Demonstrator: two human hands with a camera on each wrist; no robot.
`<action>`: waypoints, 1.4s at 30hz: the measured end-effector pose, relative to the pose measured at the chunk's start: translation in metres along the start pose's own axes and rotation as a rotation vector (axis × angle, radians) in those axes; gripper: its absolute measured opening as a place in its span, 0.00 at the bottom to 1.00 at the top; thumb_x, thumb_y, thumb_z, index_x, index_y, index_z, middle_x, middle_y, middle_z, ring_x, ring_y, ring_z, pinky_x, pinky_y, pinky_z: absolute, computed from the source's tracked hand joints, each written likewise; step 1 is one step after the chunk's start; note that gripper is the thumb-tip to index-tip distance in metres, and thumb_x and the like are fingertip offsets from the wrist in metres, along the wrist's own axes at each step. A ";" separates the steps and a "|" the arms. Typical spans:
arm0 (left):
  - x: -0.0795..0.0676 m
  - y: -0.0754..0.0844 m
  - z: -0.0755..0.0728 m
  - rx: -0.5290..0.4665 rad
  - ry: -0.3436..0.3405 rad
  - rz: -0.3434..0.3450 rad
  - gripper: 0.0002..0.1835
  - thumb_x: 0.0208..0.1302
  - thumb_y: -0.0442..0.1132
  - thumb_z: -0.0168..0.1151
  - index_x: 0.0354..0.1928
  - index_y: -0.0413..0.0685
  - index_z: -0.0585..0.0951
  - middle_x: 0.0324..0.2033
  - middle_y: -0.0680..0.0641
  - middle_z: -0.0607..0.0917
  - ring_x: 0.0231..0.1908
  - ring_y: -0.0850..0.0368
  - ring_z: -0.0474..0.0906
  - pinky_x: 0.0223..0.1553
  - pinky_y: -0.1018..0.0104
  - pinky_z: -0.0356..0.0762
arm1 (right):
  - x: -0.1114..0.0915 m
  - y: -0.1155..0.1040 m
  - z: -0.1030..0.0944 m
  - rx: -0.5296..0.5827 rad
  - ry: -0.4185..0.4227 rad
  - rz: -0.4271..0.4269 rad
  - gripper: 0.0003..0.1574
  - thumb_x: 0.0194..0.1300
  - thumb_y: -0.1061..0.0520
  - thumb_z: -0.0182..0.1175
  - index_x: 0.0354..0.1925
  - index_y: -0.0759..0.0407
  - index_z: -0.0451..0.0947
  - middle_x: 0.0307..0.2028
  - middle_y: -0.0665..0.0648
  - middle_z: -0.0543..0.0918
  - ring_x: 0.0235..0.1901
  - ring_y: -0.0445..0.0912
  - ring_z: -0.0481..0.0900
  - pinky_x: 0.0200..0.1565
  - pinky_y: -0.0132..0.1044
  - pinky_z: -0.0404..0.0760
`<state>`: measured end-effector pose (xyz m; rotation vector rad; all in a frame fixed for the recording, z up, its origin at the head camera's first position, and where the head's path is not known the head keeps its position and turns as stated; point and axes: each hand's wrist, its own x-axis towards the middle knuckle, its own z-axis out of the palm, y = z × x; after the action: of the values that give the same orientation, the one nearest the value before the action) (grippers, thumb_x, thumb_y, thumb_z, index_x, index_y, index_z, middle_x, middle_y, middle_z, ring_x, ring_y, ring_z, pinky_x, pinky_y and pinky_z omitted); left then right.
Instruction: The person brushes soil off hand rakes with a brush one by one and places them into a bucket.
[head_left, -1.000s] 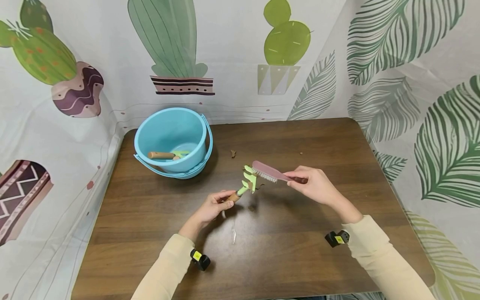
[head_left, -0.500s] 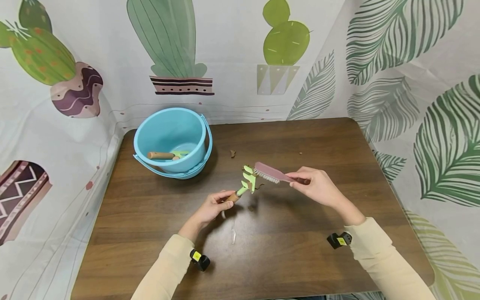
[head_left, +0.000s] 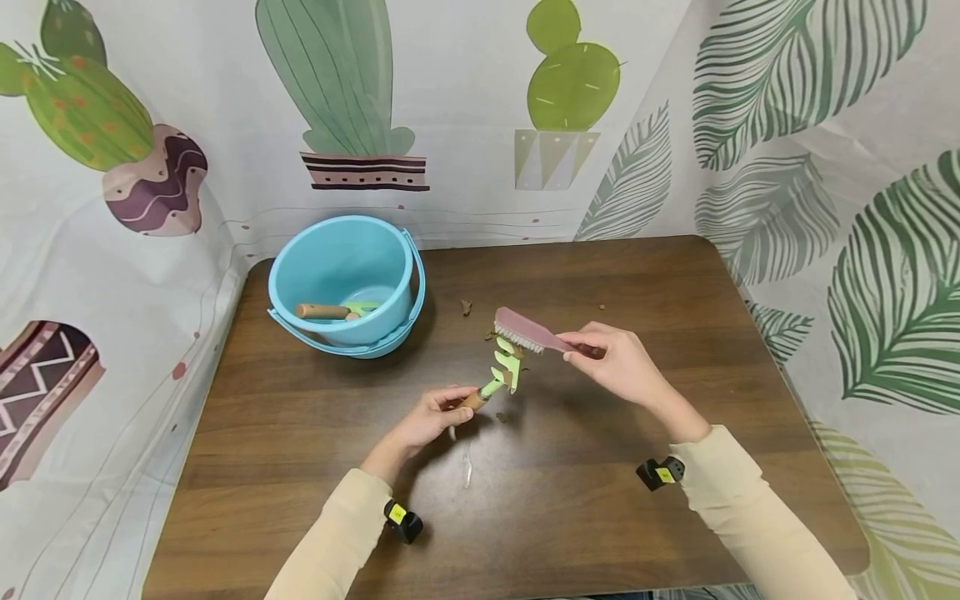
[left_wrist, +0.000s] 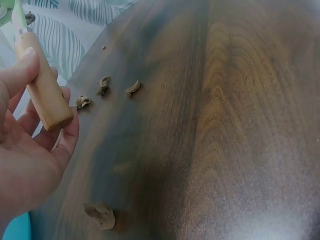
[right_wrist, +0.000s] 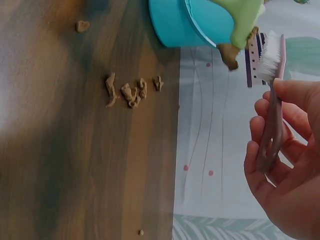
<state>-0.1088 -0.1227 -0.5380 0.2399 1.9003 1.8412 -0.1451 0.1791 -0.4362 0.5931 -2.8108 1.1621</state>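
Observation:
My left hand [head_left: 423, 421] grips the wooden handle [left_wrist: 46, 85] of a small light-green hand rake [head_left: 512, 367], held over the table with its prongs pointing away. Brown, mud-like dirt [right_wrist: 229, 56] clings to the rake head in the right wrist view. In my right hand [head_left: 617, 363] a mauve brush [head_left: 528, 327] is pinched by its slim handle. Its white bristles [right_wrist: 270, 56] face down and overlap the tips of the prongs in the head view. Several brown clumps [right_wrist: 132, 95] lie on the table below.
A light-blue bucket [head_left: 341, 333] stands at the back left of the wooden table [head_left: 600, 500], with a wooden-handled tool [head_left: 322, 311] inside. Another brown clump [head_left: 467, 307] lies right of the bucket. A printed cloth [head_left: 480, 108] hangs behind the table.
My right hand has moved the brush up and left, from beside the prongs to over their tips. The rake has shifted slightly right in my left hand. The bucket has stayed put.

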 end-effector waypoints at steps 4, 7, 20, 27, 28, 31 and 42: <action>0.001 -0.001 0.001 0.001 -0.004 -0.001 0.22 0.58 0.26 0.57 0.56 0.33 0.73 0.45 0.42 0.77 0.39 0.60 0.73 0.32 0.64 0.74 | 0.002 -0.004 0.005 -0.005 -0.015 -0.041 0.14 0.55 0.57 0.65 0.43 0.50 0.83 0.28 0.45 0.79 0.22 0.37 0.70 0.23 0.29 0.68; 0.000 -0.001 0.000 0.002 0.020 0.000 0.22 0.58 0.28 0.58 0.56 0.32 0.72 0.47 0.40 0.77 0.40 0.61 0.73 0.37 0.67 0.73 | 0.002 -0.005 0.005 -0.013 -0.016 -0.061 0.15 0.54 0.57 0.66 0.42 0.50 0.84 0.27 0.44 0.79 0.22 0.37 0.70 0.23 0.29 0.68; 0.000 -0.002 -0.004 0.000 0.073 0.000 0.22 0.57 0.31 0.61 0.55 0.34 0.74 0.48 0.40 0.77 0.42 0.59 0.73 0.44 0.67 0.70 | -0.005 0.000 -0.001 -0.040 -0.019 -0.095 0.15 0.52 0.60 0.66 0.41 0.52 0.84 0.27 0.43 0.79 0.20 0.36 0.68 0.21 0.28 0.65; 0.000 0.000 -0.005 0.008 0.097 -0.020 0.22 0.57 0.31 0.60 0.55 0.36 0.75 0.48 0.40 0.77 0.42 0.58 0.72 0.45 0.65 0.69 | -0.008 0.000 -0.005 -0.044 -0.039 -0.076 0.14 0.52 0.60 0.67 0.41 0.54 0.84 0.27 0.44 0.79 0.21 0.37 0.68 0.22 0.29 0.65; 0.000 0.000 -0.005 0.007 0.100 -0.020 0.21 0.57 0.31 0.60 0.55 0.36 0.75 0.48 0.40 0.77 0.41 0.58 0.72 0.44 0.65 0.69 | -0.008 0.000 -0.005 -0.041 -0.041 -0.071 0.14 0.52 0.60 0.67 0.41 0.54 0.84 0.27 0.44 0.79 0.21 0.37 0.68 0.22 0.29 0.66; 0.000 0.000 -0.005 0.010 0.103 -0.018 0.21 0.57 0.31 0.60 0.55 0.36 0.75 0.47 0.39 0.76 0.41 0.58 0.72 0.44 0.66 0.69 | -0.010 0.001 -0.006 -0.036 -0.048 -0.056 0.15 0.52 0.60 0.67 0.41 0.54 0.84 0.27 0.45 0.79 0.21 0.37 0.68 0.22 0.28 0.66; 0.000 -0.002 -0.012 -0.092 0.126 -0.046 0.24 0.59 0.28 0.58 0.59 0.34 0.71 0.42 0.46 0.74 0.22 0.58 0.71 0.19 0.67 0.70 | -0.017 0.010 -0.008 -0.063 -0.030 -0.051 0.14 0.51 0.60 0.67 0.40 0.53 0.84 0.27 0.44 0.80 0.21 0.36 0.69 0.23 0.27 0.67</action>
<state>-0.1136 -0.1333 -0.5402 0.0508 1.8812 1.9477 -0.1337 0.1969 -0.4405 0.6792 -2.8267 1.0613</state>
